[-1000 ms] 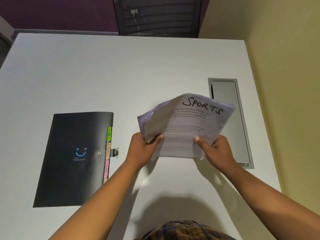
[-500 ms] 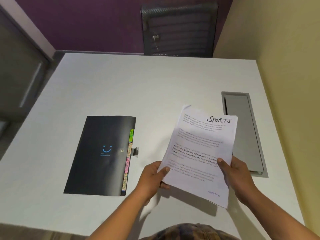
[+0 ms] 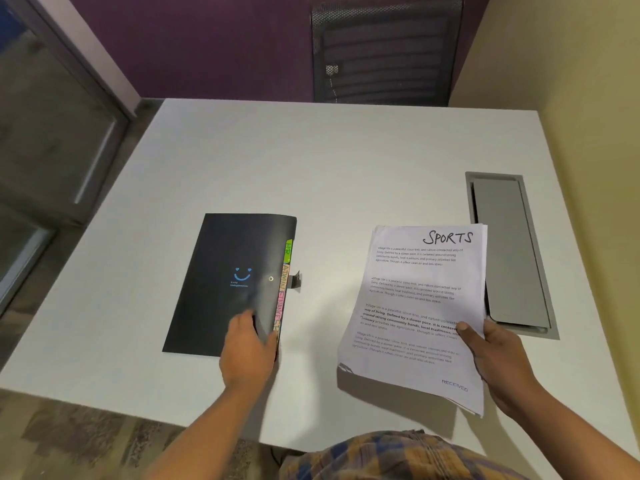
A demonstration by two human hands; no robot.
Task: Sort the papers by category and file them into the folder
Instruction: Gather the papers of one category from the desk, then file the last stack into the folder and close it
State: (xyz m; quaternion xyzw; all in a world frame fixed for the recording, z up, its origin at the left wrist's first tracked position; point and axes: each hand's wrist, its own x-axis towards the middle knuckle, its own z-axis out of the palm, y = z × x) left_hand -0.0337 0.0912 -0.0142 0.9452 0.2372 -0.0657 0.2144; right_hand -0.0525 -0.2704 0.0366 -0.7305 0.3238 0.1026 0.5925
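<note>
A stack of white papers (image 3: 415, 306) with "SPORTS" handwritten on the top sheet is held above the table by my right hand (image 3: 498, 362), thumb on top at its right edge. A black folder (image 3: 225, 282) with a blue smiley lies flat on the white table (image 3: 311, 168). Coloured index tabs stick out along its right edge. My left hand (image 3: 247, 351) rests on the folder's near right corner, fingers curled at the cover's edge by the tabs. Whether it grips the cover is unclear.
A grey cable hatch (image 3: 512, 251) is set into the table at the right, partly behind the papers. A black mesh chair (image 3: 384, 50) stands beyond the far edge. A yellow wall runs along the right side.
My left hand let go of the papers and moved left onto the folder's near right corner. The right hand alone now holds the stack, which has flattened out.
</note>
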